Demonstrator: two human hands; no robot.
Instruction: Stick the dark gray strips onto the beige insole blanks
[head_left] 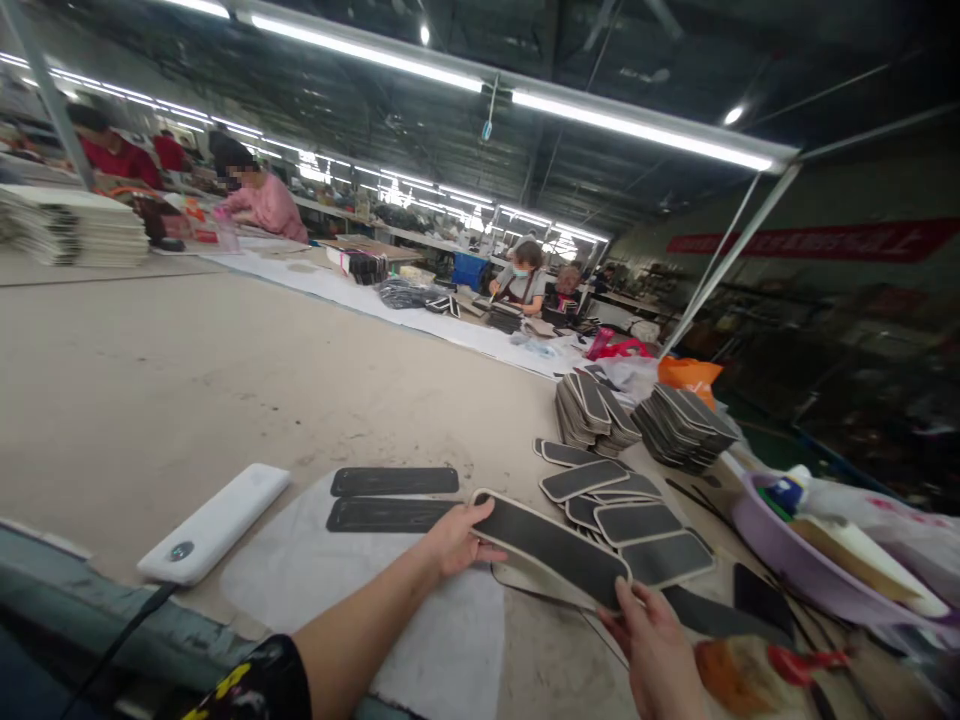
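A long dark panel with a pale rim (pixel 555 545) is stretched between my two hands, above the table. My left hand (pixel 459 537) pinches its far left end, thumb on top. At the near right end, my right hand (pixel 649 630) grips the corner with thumb and fingers. Beneath it another pale-edged piece shows in part; whether it is held too I cannot tell. Left of the panel, two dark strips (pixel 394 482) lie side by side on a white sheet (pixel 300 580). Loose pale-rimmed dark panels (pixel 637 522) overlap in a pile just beyond my right hand.
Stacked panels (pixel 585 410) stand at the back right. A purple basin (pixel 795 570) holding a bottle sits on the right, near a blurred orange container with a red top (pixel 750 670). A white power bank (pixel 214 525) with a cable lies at the left. Co-workers sit across the table.
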